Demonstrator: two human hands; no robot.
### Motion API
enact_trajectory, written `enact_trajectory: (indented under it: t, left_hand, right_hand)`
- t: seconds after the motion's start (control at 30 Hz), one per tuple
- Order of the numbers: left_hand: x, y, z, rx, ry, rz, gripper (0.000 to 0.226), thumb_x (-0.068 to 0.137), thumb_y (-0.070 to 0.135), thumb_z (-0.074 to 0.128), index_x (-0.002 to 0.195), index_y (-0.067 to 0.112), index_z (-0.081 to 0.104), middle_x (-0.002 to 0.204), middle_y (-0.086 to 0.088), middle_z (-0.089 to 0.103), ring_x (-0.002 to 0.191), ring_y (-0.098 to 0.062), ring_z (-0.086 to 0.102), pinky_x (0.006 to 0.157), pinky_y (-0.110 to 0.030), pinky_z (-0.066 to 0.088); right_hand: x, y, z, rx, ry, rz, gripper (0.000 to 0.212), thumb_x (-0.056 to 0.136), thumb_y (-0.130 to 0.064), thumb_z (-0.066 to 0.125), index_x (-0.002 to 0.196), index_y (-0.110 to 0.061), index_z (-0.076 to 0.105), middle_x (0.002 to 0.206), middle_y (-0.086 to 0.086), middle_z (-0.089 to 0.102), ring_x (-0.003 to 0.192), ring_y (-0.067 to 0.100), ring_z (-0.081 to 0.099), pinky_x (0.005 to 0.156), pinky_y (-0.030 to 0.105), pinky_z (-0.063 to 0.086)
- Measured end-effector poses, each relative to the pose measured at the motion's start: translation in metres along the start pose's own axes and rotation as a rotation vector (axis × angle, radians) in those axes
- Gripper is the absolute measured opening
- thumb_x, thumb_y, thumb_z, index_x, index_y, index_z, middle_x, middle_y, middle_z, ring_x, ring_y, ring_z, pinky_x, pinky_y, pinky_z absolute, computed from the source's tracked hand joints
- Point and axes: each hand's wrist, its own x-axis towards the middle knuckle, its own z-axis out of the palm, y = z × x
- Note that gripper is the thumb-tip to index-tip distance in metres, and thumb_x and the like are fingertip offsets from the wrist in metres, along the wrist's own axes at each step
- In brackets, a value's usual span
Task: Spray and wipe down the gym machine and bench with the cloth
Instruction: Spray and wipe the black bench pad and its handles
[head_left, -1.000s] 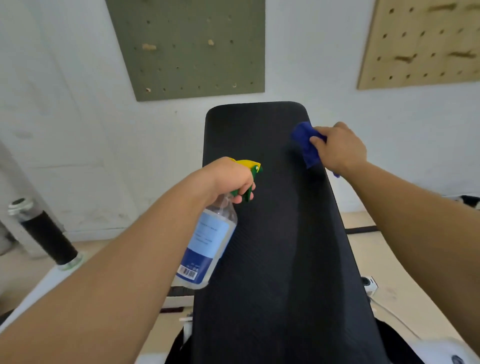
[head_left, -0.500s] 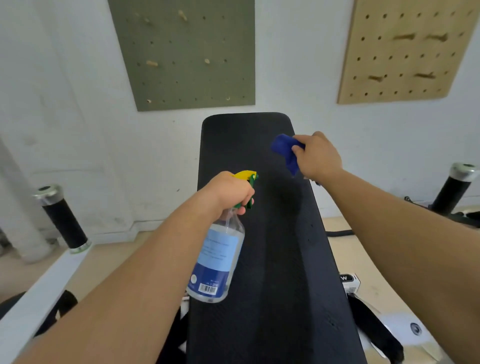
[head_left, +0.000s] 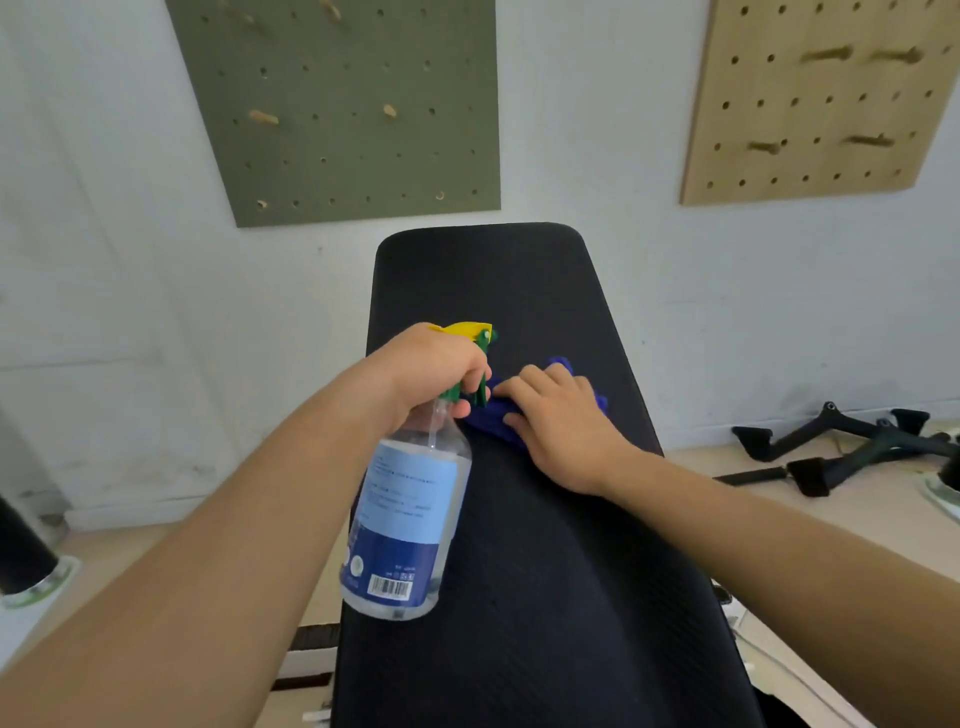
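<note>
Two grips at work over the black padded bench surface (head_left: 519, 597).
The left grip (head_left: 434, 371) is curled round the neck of the clear plastic spray bottle with a blue label (head_left: 410, 519), held tilted at the surface's left edge. The right grip (head_left: 563, 426) lies flat, fingers straight, pressing the dark blue cloth (head_left: 491, 418) onto the surface's middle.

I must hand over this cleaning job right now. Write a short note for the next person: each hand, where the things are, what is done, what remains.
Left hand grips the spray bottle at its trigger, over the left edge of the black bench pad.
Right hand presses flat on the blue cloth, mid-pad, right beside the bottle's trigger.
Done: the cloth is on the pad; how much is already wiped cannot be told.
Left: probably the rest of the pad, then the machine.
</note>
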Motion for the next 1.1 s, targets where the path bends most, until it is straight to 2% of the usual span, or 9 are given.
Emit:
enact_trajectory:
  t: [0.07, 0.23, 0.4, 0.57, 0.7, 0.8, 0.87, 1.0, 1.1]
  left_hand:
    - [0.002, 0.004, -0.003, 0.023, 0.0, 0.001, 0.032, 0.079, 0.003, 0.056, 0.102, 0.01, 0.078, 0.112, -0.011, 0.075, 0.068, -0.015, 0.06, 0.044, -0.016, 0.05]
    - [0.004, 0.009, 0.001, 0.037, 0.034, -0.012, 0.031, 0.08, 0.003, 0.057, 0.1, 0.014, 0.078, 0.11, -0.008, 0.076, 0.069, -0.014, 0.063, 0.054, -0.019, 0.054]
    - [-0.001, 0.008, -0.008, 0.01, 0.038, -0.009, 0.032, 0.079, 0.002, 0.056, 0.099, 0.013, 0.078, 0.109, -0.008, 0.077, 0.073, -0.015, 0.064, 0.057, -0.021, 0.054]
    - [-0.011, 0.001, -0.015, 0.022, 0.028, -0.01, 0.032, 0.078, 0.002, 0.056, 0.1, 0.01, 0.077, 0.107, -0.009, 0.077, 0.07, -0.016, 0.061, 0.05, -0.02, 0.051]
    - [-0.02, -0.004, -0.016, -0.02, 0.038, -0.009, 0.033, 0.079, 0.0, 0.054, 0.102, 0.008, 0.077, 0.109, -0.012, 0.077, 0.067, -0.016, 0.06, 0.055, -0.022, 0.051]
    - [-0.022, -0.006, -0.017, -0.037, 0.058, -0.014, 0.033, 0.081, -0.001, 0.053, 0.102, 0.009, 0.076, 0.112, -0.012, 0.075, 0.068, -0.016, 0.06, 0.049, -0.02, 0.05]
    - [-0.023, -0.008, -0.018, -0.042, 0.062, -0.02, 0.033, 0.081, -0.001, 0.053, 0.103, 0.008, 0.075, 0.114, -0.013, 0.074, 0.071, -0.017, 0.06, 0.043, -0.018, 0.048]
    - [-0.02, -0.014, -0.021, -0.03, 0.077, -0.016, 0.035, 0.078, 0.001, 0.054, 0.104, 0.011, 0.075, 0.112, -0.011, 0.075, 0.068, -0.017, 0.061, 0.045, -0.019, 0.049]
    - [-0.015, -0.015, -0.028, -0.054, 0.099, -0.006, 0.036, 0.079, -0.003, 0.053, 0.107, 0.009, 0.075, 0.111, -0.013, 0.076, 0.065, -0.017, 0.059, 0.041, -0.016, 0.047]
  right_hand:
    - [0.011, 0.019, -0.011, -0.002, -0.057, -0.047, 0.032, 0.098, -0.032, 0.056, 0.13, -0.026, 0.058, 0.117, 0.003, 0.05, 0.104, 0.026, 0.043, 0.084, 0.042, 0.042]
    - [0.093, 0.067, -0.025, -0.156, 0.0, 0.368, 0.031, 0.099, -0.029, 0.053, 0.13, -0.03, 0.054, 0.127, 0.009, 0.041, 0.117, 0.032, 0.04, 0.094, 0.045, 0.043]
    - [0.085, 0.076, -0.013, -0.237, 0.16, 0.623, 0.025, 0.104, -0.034, 0.043, 0.125, -0.027, 0.053, 0.125, 0.008, 0.044, 0.112, 0.031, 0.042, 0.086, 0.04, 0.04]
    - [0.014, 0.044, -0.01, -0.159, 0.173, 0.532, 0.023, 0.101, -0.032, 0.049, 0.12, -0.022, 0.058, 0.119, 0.007, 0.05, 0.101, 0.031, 0.048, 0.074, 0.039, 0.042]
    - [-0.071, -0.005, -0.012, -0.127, 0.127, 0.21, 0.023, 0.091, -0.027, 0.065, 0.114, -0.027, 0.064, 0.102, 0.0, 0.055, 0.084, 0.028, 0.053, 0.066, 0.042, 0.05]
    - [-0.061, -0.007, -0.013, -0.127, 0.088, 0.049, 0.031, 0.084, -0.022, 0.072, 0.114, -0.03, 0.067, 0.102, 0.0, 0.055, 0.086, 0.027, 0.053, 0.066, 0.038, 0.051]
    - [-0.019, 0.005, -0.018, -0.137, 0.076, 0.141, 0.032, 0.087, -0.022, 0.068, 0.117, -0.034, 0.067, 0.109, 0.002, 0.054, 0.096, 0.03, 0.052, 0.074, 0.04, 0.051]
    - [0.073, 0.029, -0.023, -0.14, 0.114, 0.532, 0.033, 0.097, -0.021, 0.054, 0.126, -0.034, 0.063, 0.124, 0.004, 0.047, 0.114, 0.03, 0.043, 0.09, 0.04, 0.044]
    - [0.096, 0.017, -0.005, -0.126, 0.158, 0.567, 0.032, 0.098, -0.017, 0.051, 0.126, -0.027, 0.064, 0.125, 0.005, 0.048, 0.112, 0.029, 0.044, 0.089, 0.041, 0.045]
